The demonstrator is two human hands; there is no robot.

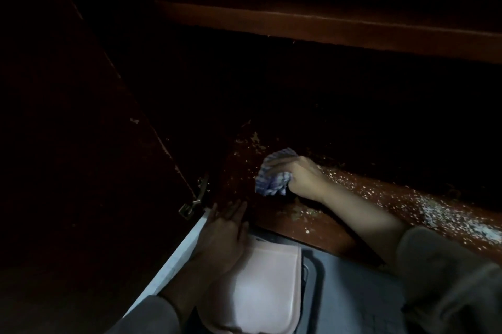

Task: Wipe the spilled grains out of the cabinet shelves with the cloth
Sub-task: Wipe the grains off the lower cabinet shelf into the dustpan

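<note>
A blue-and-white checked cloth lies bunched on the dark red-brown bottom shelf of the cabinet. My right hand grips it, fingers curled over the top. White spilled grains are scattered along the shelf to the right of that hand, thickest at the far right, with a few specks near the front edge. My left hand rests flat, fingers straight, at the shelf's front left corner, partly over a pale pink tray held below the shelf edge.
The open cabinet door stands at the left with a metal hinge at its foot. An upper shelf runs across above. The cabinet's inside is very dark. A grey surface and a white edge lie below.
</note>
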